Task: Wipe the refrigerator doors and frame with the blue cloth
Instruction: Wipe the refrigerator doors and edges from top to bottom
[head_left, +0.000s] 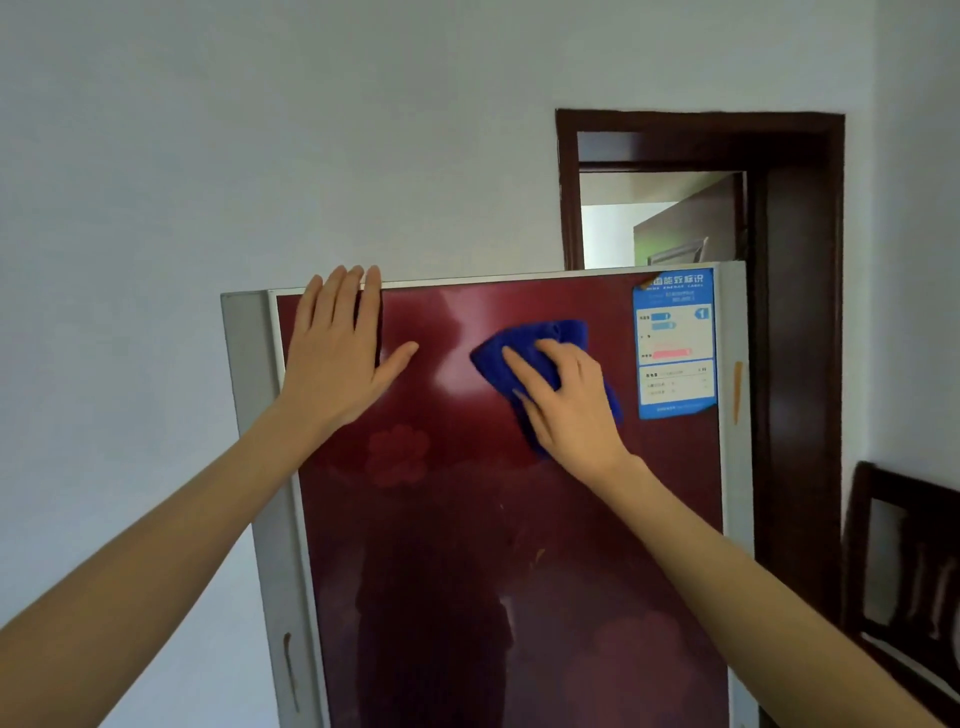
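Two bare forearms enter from the lower left and lower right corners, reaching up and in. Left hand (337, 353) sits center-left, palm flat on the refrigerator door (467, 545). Its fingers are straight and together, thumb splayed toward frame right, fingertips reaching the door's top edge. It holds nothing.

Right hand (566, 400) is just right of center, clamped on the blue cloth (524, 345): fingers bent over the bunched cloth, thumb stretched across it, pressing it to the door. Cloth is on the upper part of the door, between the left hand and the energy label (675, 343), sticking out above-left of the hand and a bit below-right.

Door is glossy dark red with faint flower patterns and a dim reflection of a person. The blue-and-white label sits at the door's upper right corner. Grey refrigerator frame (249, 353) runs down both sides, with an orange mark (736, 389) on the right strip.

Dark wooden chair (904, 561) at the lower right edge. Behind the fridge, upper right, a dark brown doorway (800, 260). Pale wall (208, 156) fills the upper left.
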